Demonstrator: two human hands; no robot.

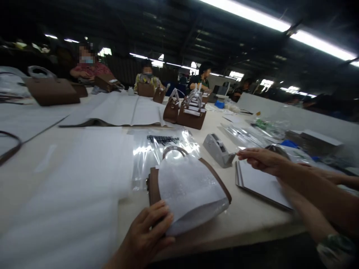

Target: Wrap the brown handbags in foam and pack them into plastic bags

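A brown handbag (153, 186) lies in front of me, with a sheet of white wrapping paper (190, 183) over its face and its handle (175, 150) pointing away. My left hand (150, 231) grips its near left corner, fingers on top of the paper and thumb at the lower edge. To the right, my right hand (260, 158) reaches to the front of a grey tape dispenser (217, 149). Its fingertips are pinched together at the cutter end, on what looks like the end of the tape; the strip itself is hardly visible.
Clear plastic bags (146, 157) lie beyond the handbag. White paper sheets (84, 168) spread leftward. A stack of white boards (260, 183) sits under the arms at right, where another person's arm (328, 173) comes in. Several brown handbags (192, 116) and seated co-workers (147, 76) are farther back.
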